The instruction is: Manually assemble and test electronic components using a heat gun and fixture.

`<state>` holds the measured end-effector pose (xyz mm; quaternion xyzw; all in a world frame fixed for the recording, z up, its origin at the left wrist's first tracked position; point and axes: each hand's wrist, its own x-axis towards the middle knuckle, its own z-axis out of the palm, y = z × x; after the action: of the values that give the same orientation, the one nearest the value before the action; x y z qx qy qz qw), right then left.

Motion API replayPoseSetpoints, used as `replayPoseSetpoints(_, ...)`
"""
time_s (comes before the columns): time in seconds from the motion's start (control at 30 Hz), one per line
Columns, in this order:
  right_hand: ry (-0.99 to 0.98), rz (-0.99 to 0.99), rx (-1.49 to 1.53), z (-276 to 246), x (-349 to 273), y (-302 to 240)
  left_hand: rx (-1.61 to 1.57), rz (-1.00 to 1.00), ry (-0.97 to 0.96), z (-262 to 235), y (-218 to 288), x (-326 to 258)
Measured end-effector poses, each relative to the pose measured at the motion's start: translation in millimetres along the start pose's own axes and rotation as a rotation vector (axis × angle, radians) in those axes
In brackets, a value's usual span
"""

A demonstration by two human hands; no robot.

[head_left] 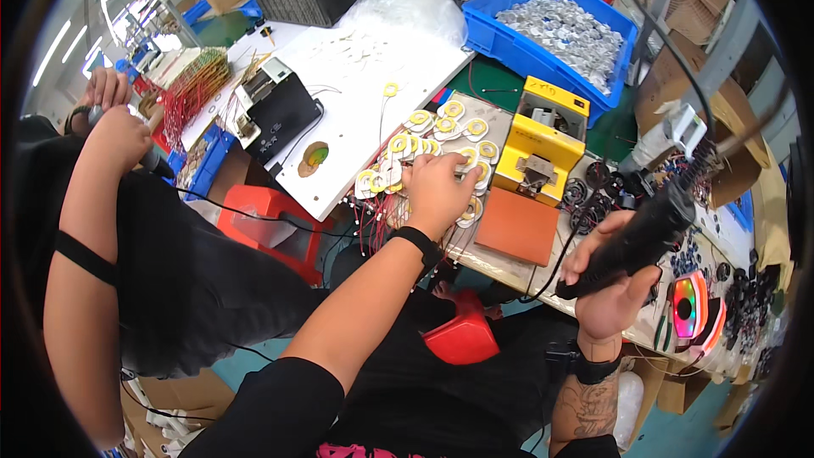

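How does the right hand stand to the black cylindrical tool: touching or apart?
Touching. The head view shows the right hand holding the black cylindrical tool, which lies directly against its palm.

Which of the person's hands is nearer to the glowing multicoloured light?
Right. The right hand, gripping a black tool, is left of the light; the left hand is much farther left, at the yellow-and-white discs.

Over the orange pad (517, 227) lies room; white discs (410, 146) crowd its left, 1 yellow machine (532, 142) blocks beyond.
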<state>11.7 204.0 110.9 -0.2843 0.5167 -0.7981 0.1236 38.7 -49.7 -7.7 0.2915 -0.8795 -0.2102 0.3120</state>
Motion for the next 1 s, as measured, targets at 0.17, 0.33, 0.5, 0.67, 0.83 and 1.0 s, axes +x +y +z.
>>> replayPoseSetpoints(0.17,-0.020,0.110,0.271,10,11,-17,-0.111,0.160,0.086,-21,16,-3)
replayPoseSetpoints(0.33,-0.077,0.133,0.718,19,38,-42,-1.071,-0.153,-0.556,-106,85,-75)
replayPoseSetpoints(0.5,-0.141,0.243,0.834,46,46,-56,-1.273,-0.189,-0.785,-152,103,-105)
replayPoseSetpoints(0.67,-0.128,0.303,0.817,70,41,-56,-1.492,-0.254,-0.647,-166,104,-103)
replayPoseSetpoints(0.83,-0.083,0.248,0.743,77,34,-56,-1.396,-0.210,-0.541,-165,115,-105)
replayPoseSetpoints(1.0,-0.050,0.073,0.719,69,26,-66,-1.354,-0.221,-0.503,-166,118,-114)
